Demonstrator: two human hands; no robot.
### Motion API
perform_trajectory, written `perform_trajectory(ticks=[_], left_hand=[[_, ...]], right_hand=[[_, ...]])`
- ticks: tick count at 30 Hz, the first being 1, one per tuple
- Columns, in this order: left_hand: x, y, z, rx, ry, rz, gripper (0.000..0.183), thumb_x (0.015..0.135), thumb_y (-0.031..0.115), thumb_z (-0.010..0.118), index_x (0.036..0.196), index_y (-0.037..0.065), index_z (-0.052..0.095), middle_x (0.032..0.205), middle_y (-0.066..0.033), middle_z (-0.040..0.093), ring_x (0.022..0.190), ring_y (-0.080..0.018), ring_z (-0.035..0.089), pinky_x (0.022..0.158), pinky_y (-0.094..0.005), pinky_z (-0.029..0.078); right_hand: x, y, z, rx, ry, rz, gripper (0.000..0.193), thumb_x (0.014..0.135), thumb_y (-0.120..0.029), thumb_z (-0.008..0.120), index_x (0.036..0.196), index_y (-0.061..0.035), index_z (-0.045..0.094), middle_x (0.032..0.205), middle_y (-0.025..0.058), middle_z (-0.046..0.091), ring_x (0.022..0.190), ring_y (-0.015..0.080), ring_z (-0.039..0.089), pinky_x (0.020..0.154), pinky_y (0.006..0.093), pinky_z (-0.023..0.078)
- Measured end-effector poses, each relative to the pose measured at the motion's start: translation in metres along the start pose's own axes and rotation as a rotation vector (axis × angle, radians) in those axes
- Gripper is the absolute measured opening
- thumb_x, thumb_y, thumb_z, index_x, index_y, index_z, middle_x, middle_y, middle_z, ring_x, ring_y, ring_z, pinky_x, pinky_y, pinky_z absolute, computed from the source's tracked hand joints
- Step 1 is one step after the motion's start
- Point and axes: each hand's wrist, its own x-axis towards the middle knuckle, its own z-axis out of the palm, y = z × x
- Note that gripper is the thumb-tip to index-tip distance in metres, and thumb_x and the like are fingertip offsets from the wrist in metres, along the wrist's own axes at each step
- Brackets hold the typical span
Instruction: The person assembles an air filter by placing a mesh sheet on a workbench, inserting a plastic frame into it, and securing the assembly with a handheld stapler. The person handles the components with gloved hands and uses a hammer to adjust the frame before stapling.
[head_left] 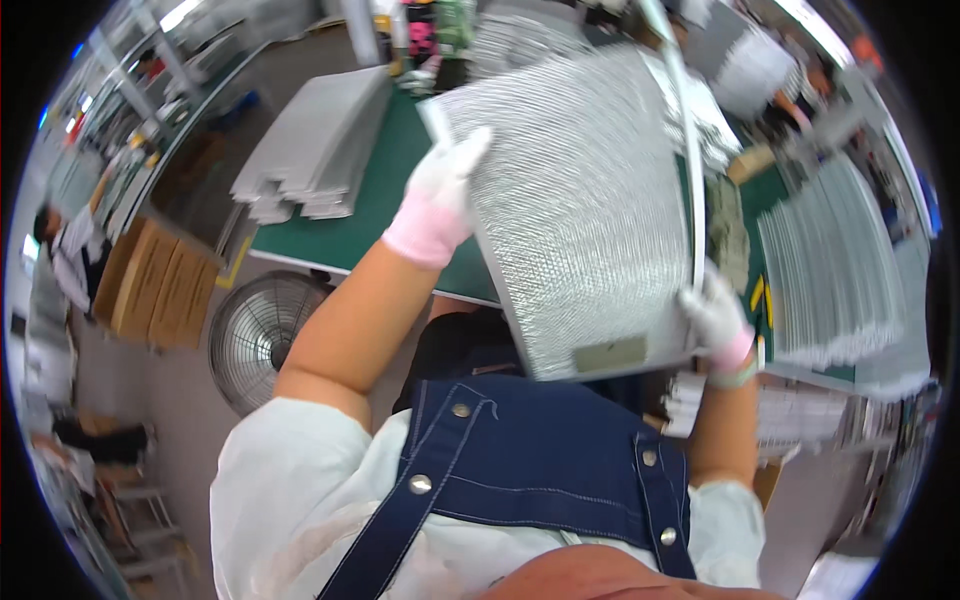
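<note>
Because apparently too broad for 1 grip, held the large silver rectangular crinkled-foil panel aslant, partly over the flat green tabletop, with the white-and-pink-gloved left hand closed on its upper left edge and the similarly gloved right hand on its lower right.
</note>
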Motion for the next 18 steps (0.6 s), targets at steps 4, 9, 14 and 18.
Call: perform_trajectory(ticks=[4, 9, 14, 18], left_hand=[[-0.082, -0.055, -0.044, 0.935, -0.066, 0.355, 0.041, 0.103, 0.019, 0.045, 0.134, -0.008, 0.044, 0.122, -0.0200, 0.061, 0.116, -0.0271, 0.058, 0.103, -0.0350, 0.045], [-0.130, -0.017, -0.028, 0.929, -0.457, -0.720, 0.039, 0.096, 0.026, 0.057, 0.117, -0.007, 0.061, 0.115, -0.0165, 0.066, 0.106, -0.0237, 0.064, 0.098, -0.0321, 0.047], [-0.078, 0.038, 0.054, 1.468, -0.782, 0.283, 0.032, 0.081, 0.007, 0.064, 0.112, -0.001, 0.066, 0.112, -0.0144, 0.067, 0.109, -0.0246, 0.063, 0.097, -0.0375, 0.047], [0.001, -0.021, 0.120, 1.837, -1.170, 0.146, 0.040, 0.085, 0.026, 0.069, 0.115, 0.001, 0.060, 0.106, -0.0176, 0.063, 0.102, -0.0335, 0.061, 0.089, -0.0397, 0.048]], right_hand=[[0.015, -0.060, -0.047, -0.145, -0.305, -0.006, 0.055, 0.089, -0.023, 0.064, 0.133, 0.0067, 0.048, 0.119, 0.0104, 0.061, 0.109, 0.0165, 0.056, 0.098, 0.0308, 0.043], [0.021, -0.071, -0.051, -0.380, -0.515, 0.192, 0.053, 0.086, -0.025, 0.069, 0.124, 0.0085, 0.053, 0.105, 0.0111, 0.065, 0.098, 0.0161, 0.059, 0.089, 0.0307, 0.048], [0.030, -0.094, -0.029, -0.557, -0.568, 0.159, 0.040, 0.089, -0.017, 0.066, 0.120, 0.0062, 0.057, 0.100, 0.0085, 0.067, 0.095, 0.0158, 0.062, 0.087, 0.0315, 0.050], [0.027, -0.131, -0.001, -0.889, -0.577, 0.044, 0.033, 0.087, -0.018, 0.066, 0.112, 0.0026, 0.061, 0.089, 0.0112, 0.067, 0.084, 0.0190, 0.064, 0.079, 0.0332, 0.050]])
